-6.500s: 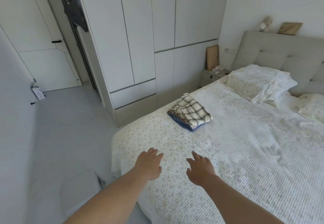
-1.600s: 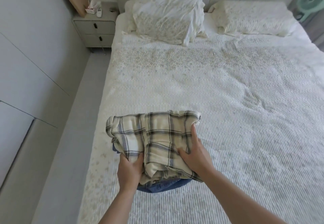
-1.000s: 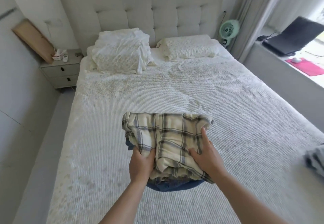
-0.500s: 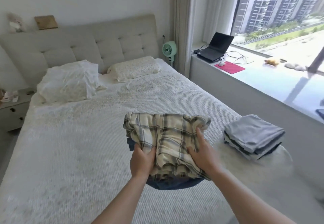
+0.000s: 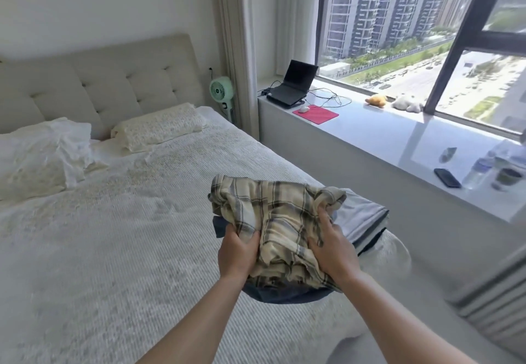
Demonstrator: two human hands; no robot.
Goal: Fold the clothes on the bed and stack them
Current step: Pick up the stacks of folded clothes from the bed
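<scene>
Plaid folded bundle (image 5: 273, 221), both hands (image 5: 237, 252) gripping

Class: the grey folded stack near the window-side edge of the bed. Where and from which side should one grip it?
Take the grey folded stack at both short ends, hands sliding under the bottom layer: its layers lie loose, so a top pinch would likely lift only one.

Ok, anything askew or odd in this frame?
Mostly tidy. The plaid garment topping the bundle held by the left hand and right hand is bunched and rumpled, its far corners flaring, unlike the flat grey folded stack on the bed.
</scene>
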